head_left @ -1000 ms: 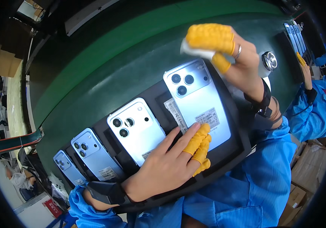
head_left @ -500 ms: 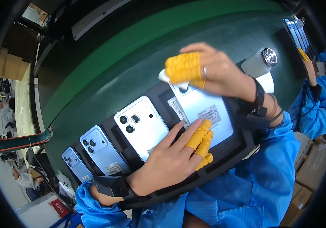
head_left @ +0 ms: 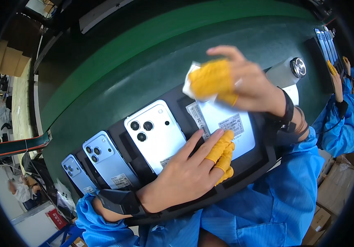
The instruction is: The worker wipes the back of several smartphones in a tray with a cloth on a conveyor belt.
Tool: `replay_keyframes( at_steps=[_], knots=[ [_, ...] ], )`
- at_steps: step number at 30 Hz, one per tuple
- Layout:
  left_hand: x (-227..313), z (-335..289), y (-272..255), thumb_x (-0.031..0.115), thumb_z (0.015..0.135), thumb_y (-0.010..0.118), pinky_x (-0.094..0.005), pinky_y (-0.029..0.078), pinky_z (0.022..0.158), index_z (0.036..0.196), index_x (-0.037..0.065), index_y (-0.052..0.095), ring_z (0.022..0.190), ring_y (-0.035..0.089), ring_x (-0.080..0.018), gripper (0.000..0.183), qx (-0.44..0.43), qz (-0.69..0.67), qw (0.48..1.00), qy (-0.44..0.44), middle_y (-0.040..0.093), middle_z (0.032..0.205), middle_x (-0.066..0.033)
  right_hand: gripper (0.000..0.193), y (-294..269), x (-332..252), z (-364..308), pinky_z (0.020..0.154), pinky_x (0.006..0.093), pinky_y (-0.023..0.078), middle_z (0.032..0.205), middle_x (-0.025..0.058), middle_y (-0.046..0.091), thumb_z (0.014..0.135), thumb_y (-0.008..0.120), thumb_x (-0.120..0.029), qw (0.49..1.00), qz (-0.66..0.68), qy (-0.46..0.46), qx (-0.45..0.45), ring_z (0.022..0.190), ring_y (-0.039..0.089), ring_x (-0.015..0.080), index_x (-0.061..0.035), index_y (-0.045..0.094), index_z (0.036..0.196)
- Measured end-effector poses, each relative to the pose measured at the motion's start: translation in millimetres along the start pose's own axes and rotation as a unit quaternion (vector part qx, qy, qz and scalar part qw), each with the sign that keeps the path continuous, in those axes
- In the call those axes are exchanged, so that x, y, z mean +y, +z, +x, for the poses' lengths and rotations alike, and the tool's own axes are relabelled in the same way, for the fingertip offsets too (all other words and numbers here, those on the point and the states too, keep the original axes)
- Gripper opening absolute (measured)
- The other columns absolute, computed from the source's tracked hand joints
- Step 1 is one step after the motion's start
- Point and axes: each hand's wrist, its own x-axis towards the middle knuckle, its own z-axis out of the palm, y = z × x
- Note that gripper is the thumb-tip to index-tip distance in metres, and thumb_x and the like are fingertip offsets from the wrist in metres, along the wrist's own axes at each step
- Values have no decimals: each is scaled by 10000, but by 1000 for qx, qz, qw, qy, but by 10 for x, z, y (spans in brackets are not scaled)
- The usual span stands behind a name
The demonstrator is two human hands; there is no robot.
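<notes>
The phone (head_left: 226, 127) lies face down right of the frame's centre, in the rightmost slot of a black tray (head_left: 249, 166); its upper end with the cameras is hidden under the right hand (head_left: 236, 80); that hand, fingers curled and capped in yellow cots, presses a white cloth (head_left: 191, 78) onto the phone's top. The left hand (head_left: 189, 173) lies flat and spread at lower centre, its cotted fingertips (head_left: 220, 146) resting on the phone's lower edge beside a label, its palm over the tray's near rim.

Left of it in the tray sit three more phones, backs up: a silver one (head_left: 154, 136) at centre, a blue one (head_left: 107, 158) further left, a third (head_left: 75, 173) toward lower left, partly cut by the blue sleeve (head_left: 98, 228).

The tray rests on a dark green belt (head_left: 144, 61) that curves across the upper frame; a white bottle (head_left: 286, 72) with a metal cap stands at upper right, just behind the right wrist. At the far right edge another person's gloved hand (head_left: 332, 70) reaches toward a row of phones (head_left: 325, 39), too small to make out. Cardboard boxes (head_left: 8, 59) stack at upper left; more fill the lower right corner; people at far left are blurred by the lens rim.
</notes>
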Motion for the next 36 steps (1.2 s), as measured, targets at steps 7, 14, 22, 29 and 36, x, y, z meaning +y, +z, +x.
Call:
replay_keyframes(
  at_steps=[7,14,22,29,36],
  knots=[
    [12,5,-2,316,801,639,-415,426,952,829,19,656,1122,536,-274,299,0,-13,1000,0,612,1093,-195,166,-262,184,-204,898,444,441,828,139,652,674,588,49,992,-34,86,90,855,623,298,12,638,828],
    [3,-11,-23,307,798,641,-414,418,961,846,17,656,1129,529,-272,294,9,-24,1000,-8,605,1098,-200,129,-166,23,-167,946,438,422,804,132,661,704,596,29,998,40,44,4,785,643,250,-2,657,814],
    [2,-21,7,309,805,636,-406,415,964,916,17,661,1135,530,-263,313,14,-13,1000,-10,602,1111,-195,190,-96,-75,-184,871,388,479,923,137,672,715,644,27,984,-116,114,66,881,642,279,-11,667,900],
    [7,-30,28,309,805,639,-392,434,943,924,13,663,1096,548,-269,320,14,-7,1000,-8,601,1104,-201,58,8,-321,-291,867,427,487,740,136,633,691,655,-13,997,-56,53,25,721,636,274,4,600,682],
    [-14,-80,45,300,813,642,-391,438,939,840,10,673,1097,553,-273,293,6,-7,1000,-2,592,1131,-205,155,-131,-153,-390,825,361,444,755,107,662,619,548,64,992,-58,71,84,697,634,207,-22,631,718]
  ],
)
